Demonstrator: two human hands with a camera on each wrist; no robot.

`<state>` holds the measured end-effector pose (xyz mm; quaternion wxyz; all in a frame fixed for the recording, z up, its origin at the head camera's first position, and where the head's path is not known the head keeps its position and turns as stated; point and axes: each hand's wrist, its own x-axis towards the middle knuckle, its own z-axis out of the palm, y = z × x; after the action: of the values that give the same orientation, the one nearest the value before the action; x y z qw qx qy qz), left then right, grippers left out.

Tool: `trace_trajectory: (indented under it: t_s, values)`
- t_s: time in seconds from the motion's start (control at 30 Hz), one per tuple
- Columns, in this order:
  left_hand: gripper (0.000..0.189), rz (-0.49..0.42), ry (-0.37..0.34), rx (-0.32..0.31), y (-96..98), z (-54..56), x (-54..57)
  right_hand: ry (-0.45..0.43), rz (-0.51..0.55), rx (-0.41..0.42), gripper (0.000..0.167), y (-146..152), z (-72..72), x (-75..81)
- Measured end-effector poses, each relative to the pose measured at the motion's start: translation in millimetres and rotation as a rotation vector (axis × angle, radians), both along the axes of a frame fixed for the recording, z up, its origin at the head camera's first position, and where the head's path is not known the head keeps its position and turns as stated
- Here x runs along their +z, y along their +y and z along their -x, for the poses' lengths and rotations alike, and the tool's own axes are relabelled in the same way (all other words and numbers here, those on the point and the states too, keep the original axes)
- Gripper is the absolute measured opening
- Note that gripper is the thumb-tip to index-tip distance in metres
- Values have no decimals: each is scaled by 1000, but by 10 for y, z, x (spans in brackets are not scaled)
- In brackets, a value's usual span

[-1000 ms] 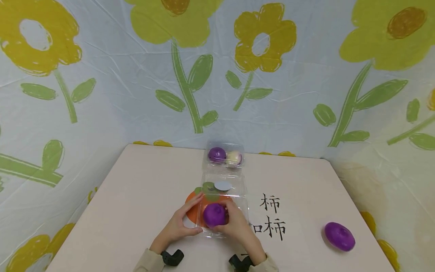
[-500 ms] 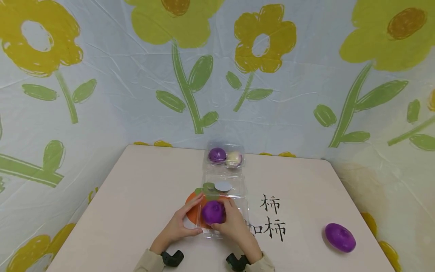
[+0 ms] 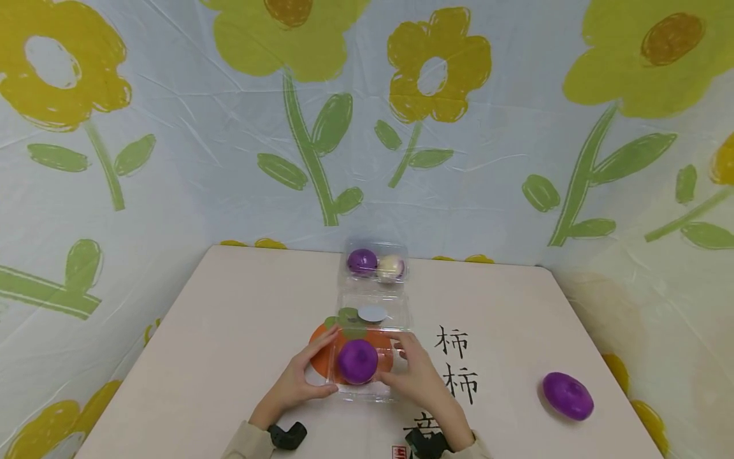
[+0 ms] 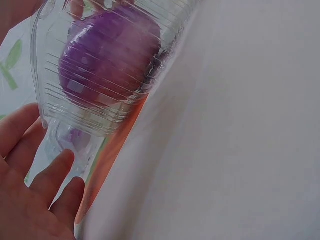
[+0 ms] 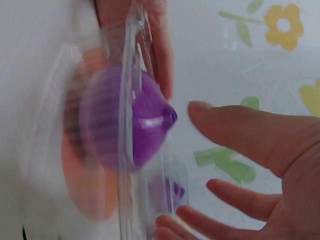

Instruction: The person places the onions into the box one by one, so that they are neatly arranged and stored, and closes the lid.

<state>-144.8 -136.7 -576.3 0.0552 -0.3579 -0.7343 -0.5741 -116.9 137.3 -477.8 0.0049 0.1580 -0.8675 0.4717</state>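
Observation:
A purple onion [image 3: 357,361] sits in the near tray of a clear plastic clamshell box [image 3: 381,398], whose lid [image 3: 401,309] lies folded back. In the right wrist view the onion [image 5: 152,117] rises above the rim, its pointed tip sideways in the picture. My left hand [image 3: 295,377] spans the box's left side, thumb by the near corner, fingers by the far one. Through the ribbed wall the left wrist view shows the onion [image 4: 107,55] beside loosely spread left fingers [image 4: 52,180]. My right hand [image 3: 414,376] stands just right of the onion, fingers apart, holding nothing.
A second clear box [image 3: 375,245] at the table's back holds a purple onion [image 3: 362,262] and a pale, purple-edged piece [image 3: 391,268]. Another purple onion [image 3: 568,396] lies at the right. A printed orange persimmon [image 3: 321,360] and black characters [image 3: 453,342] mark the table top.
My right hand has let go of the onion and drawn back to the right. The onion now rests in the box, slightly left of where it was. The left hand stays at the box.

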Motion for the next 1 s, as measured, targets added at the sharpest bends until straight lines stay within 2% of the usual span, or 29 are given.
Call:
trace_trajectory:
  t_s: [0.13, 0.27, 0.4, 0.7, 0.77, 1.0]
  values:
    - [88, 0, 5, -1, -6, 2, -5, 79, 50, -27, 56, 244, -19, 19]
    - [88, 0, 14, 2, -11, 4, -9, 234, 96, -50, 46, 510, -30, 19]
    - [88, -1, 15, 2, -13, 6, -10, 359, 154, -88, 45, 785, -49, 16]
    - [88, 3, -5, -5, -1, -6, 9, 535, 228, -231, 44, 1431, -180, -30]
    - [88, 5, -6, -4, -2, -9, 14, 524, 257, -305, 43, 1558, -230, -8]
    - [87, 13, 1, 7, -7, -14, 18, 387, 265, -694, 35, 2013, -387, 55]
